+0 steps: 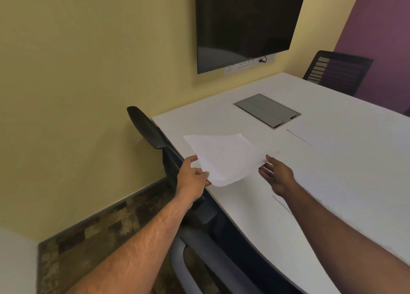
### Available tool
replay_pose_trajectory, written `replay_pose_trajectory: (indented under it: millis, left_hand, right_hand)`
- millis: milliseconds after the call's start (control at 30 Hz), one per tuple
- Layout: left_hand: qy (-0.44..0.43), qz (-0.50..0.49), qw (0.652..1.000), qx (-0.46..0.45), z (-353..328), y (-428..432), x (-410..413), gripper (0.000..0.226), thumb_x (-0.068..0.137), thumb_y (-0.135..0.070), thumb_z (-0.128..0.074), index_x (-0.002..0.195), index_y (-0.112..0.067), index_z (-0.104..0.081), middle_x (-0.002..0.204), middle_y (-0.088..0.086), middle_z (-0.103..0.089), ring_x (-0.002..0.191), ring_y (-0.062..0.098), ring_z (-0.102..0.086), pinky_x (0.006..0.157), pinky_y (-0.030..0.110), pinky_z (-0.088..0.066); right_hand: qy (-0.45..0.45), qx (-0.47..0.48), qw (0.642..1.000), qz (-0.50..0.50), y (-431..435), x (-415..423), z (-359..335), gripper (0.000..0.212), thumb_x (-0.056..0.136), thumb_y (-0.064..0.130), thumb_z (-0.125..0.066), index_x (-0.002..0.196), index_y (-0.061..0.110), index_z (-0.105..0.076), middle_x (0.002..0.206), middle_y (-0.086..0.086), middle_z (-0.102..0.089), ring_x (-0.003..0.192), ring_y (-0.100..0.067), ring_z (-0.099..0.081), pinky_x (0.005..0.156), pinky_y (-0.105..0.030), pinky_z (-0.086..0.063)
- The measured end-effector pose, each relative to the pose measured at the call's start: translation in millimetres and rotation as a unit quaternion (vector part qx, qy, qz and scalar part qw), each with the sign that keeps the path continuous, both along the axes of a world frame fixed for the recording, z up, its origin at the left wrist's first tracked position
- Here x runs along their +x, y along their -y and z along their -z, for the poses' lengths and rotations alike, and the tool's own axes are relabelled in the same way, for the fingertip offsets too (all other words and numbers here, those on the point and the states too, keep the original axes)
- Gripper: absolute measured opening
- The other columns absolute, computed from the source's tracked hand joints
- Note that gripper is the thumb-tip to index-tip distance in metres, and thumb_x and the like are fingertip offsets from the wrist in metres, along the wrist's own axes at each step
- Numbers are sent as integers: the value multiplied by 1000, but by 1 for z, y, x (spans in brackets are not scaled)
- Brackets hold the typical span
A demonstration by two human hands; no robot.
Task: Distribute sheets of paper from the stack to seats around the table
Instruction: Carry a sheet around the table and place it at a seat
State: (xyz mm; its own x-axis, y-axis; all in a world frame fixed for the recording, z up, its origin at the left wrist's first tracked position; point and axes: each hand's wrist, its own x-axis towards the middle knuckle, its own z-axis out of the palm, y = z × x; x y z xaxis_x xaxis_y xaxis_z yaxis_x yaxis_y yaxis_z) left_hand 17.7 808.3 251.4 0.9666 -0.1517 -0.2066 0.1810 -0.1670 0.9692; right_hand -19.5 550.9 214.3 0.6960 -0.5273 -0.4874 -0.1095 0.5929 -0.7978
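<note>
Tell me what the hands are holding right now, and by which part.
The left hand pinches a sheet of paper at its near left edge. The right hand is open, fingertips at the sheet's right corner, not clearly gripping.

The white table (321,160) lies mostly bare beyond the sheet of paper (224,158), which sits lifted over the left edge with the left hand (192,176) pinching its near corner and the right hand (277,176) spread open at its right side. Past the sheet, a grey cable hatch (267,110) sits flush in the top — no bar to a sweep. Along the left edge a black chair (148,127) crowds in (its backrest top touching the table corner). Another chair (337,74) stands at the far edge.
</note>
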Motion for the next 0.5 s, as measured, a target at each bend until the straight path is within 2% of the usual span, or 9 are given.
replay_pose_trajectory:
  millis: [67, 133, 267, 367, 500]
  left_hand:
    - [2, 4, 1000, 1, 1, -2, 20, 57, 89, -1, -64, 136, -25, -42, 103, 5, -67, 94, 17, -68, 70, 22, -60]
    - [-5, 1, 1000, 6, 3, -3, 39, 57, 89, -1, -64, 135, -25, -42, 107, 7, -67, 97, 20, -68, 78, 29, -61]
    - [-14, 17, 1000, 9, 11, 1, 74, 57, 88, 0, -64, 134, -25, -42, 110, 8, -67, 99, 21, -67, 78, 30, -61]
    - [-16, 40, 999, 16, 20, 3, 100, 57, 88, 0, -65, 134, -26, -42, 109, 10, -66, 100, 21, -66, 77, 29, -61]
    - [-29, 63, 998, 4, 34, -2, 136, 55, 88, -1, -64, 130, -28, -42, 110, 7, -64, 100, 20, -65, 62, 19, -59]
  right_hand:
    - [-1, 14, 1000, -17, -10, 20, 1, 14, 88, 18, -69, 99, 9, -67, 96, -10, -71, 82, -23, -71, 67, -28, -57]
    - [-11, 17, 999, -31, -20, 38, 3, 11, 88, 14, -68, 97, 8, -68, 92, -10, -72, 75, -22, -72, 63, -27, -59]
    - [-24, 14, 1000, -7, -36, 71, 12, 22, 85, -1, -66, 105, 4, -60, 90, -13, -69, 72, -25, -68, 57, -28, -59]
    - [-43, -15, 999, 18, -42, 94, 17, 17, 82, -9, -64, 86, 6, -58, 88, -13, -65, 68, -25, -66, 55, -29, -58]
    - [-54, -51, 996, 46, -48, 125, 24, 28, 82, -11, -63, 67, 9, -50, 80, -13, -62, 65, -27, -63, 52, -27, -58]
